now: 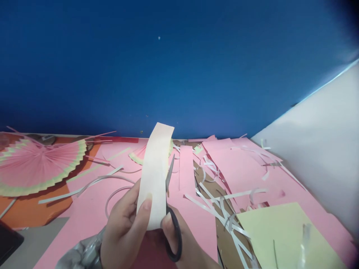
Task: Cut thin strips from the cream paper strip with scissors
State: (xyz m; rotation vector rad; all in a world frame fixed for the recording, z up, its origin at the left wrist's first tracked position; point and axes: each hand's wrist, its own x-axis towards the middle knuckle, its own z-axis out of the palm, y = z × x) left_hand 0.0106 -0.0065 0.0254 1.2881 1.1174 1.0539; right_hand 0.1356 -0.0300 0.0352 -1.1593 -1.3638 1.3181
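Note:
My left hand (pixel 127 220) holds a cream paper strip (pixel 157 164) upright, its thumb pressed on the lower front of the strip. The strip's top end curves to the right. In my right hand (pixel 182 235) are black-handled scissors (pixel 176 243), with the thumb by the handle. The metal blade points up along the strip's right edge. Part of the blades is hidden behind the paper, so whether they touch it I cannot tell. Behind the hands, a pink strip (pixel 186 168) lies on pink paper (pixel 196 220).
A pink folded fan (pixel 42 164) with a yellow-green edge lies on orange paper (pixel 50 215) at left. White paper offcuts (pixel 224 216) are scattered at right, beside a pale green sheet (pixel 283 231). A blue wall (pixel 168 67) rises behind; a dark object (pixel 8 243) sits at lower left.

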